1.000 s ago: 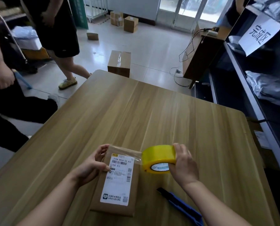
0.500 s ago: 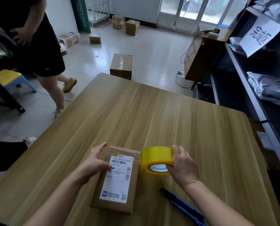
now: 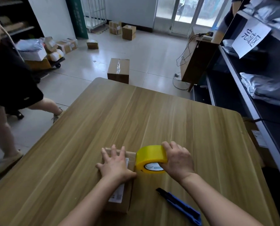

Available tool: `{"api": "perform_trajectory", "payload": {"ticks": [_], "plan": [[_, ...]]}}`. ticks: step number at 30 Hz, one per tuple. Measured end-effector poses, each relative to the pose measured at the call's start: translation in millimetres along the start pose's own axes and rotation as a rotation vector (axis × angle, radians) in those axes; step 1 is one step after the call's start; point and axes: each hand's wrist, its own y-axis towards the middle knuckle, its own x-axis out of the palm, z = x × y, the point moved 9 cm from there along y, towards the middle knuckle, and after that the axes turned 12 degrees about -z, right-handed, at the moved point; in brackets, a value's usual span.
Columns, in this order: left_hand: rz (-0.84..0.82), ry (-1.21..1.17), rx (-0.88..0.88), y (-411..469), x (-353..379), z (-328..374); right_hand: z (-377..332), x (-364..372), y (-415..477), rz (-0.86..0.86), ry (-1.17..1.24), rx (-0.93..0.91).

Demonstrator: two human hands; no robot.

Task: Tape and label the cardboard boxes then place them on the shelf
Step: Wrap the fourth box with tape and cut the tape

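Cardboard box [image 3: 128, 190], label already on top, lies near the tabletop's [image 3: 152, 115] front edge under the flat, spread left hand [image 3: 115, 163]. Right hand [image 3: 176, 159] grips the yellow tape roll [image 3: 150, 159] against the box's right side; taping appears underway, cutting and shelving remain.

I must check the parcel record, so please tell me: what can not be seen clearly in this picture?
Head view only:
- White shipping label on the flat brown cardboard box: mostly covered by the left hand; visible print too small.
- Yellow tape roll: free end hidden behind it; right hand covers one side.
- Blue utility knife: rear end cut by bottom edge.
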Motion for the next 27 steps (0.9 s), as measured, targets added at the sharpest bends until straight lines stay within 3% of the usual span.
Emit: {"api": "perform_trajectory", "payload": {"ticks": [7, 10, 13, 18, 22, 27], "plan": [[0.090, -0.396, 0.064, 4, -25, -16, 17, -25, 1, 0.100, 0.439, 0.032], [0.089, -0.555, 0.070, 1, -28, -18, 32, -17, -1, 0.048, 0.740, 0.176], [0.050, -0.691, 0.113, 1, -24, -13, 30, 1, -6, -0.015, 1.013, 0.322], [-0.069, -0.924, 0.205, 9, -19, 2, 30, 3, 8, 0.024, 1.364, 0.439], [-0.251, -1.213, 0.274, 19, -1, 9, 42, -29, 31, -0.048, 1.166, 0.329], [-0.238, -1.372, 0.342, 15, -7, -3, 69, -49, 29, -0.058, 0.748, 0.355]]}}
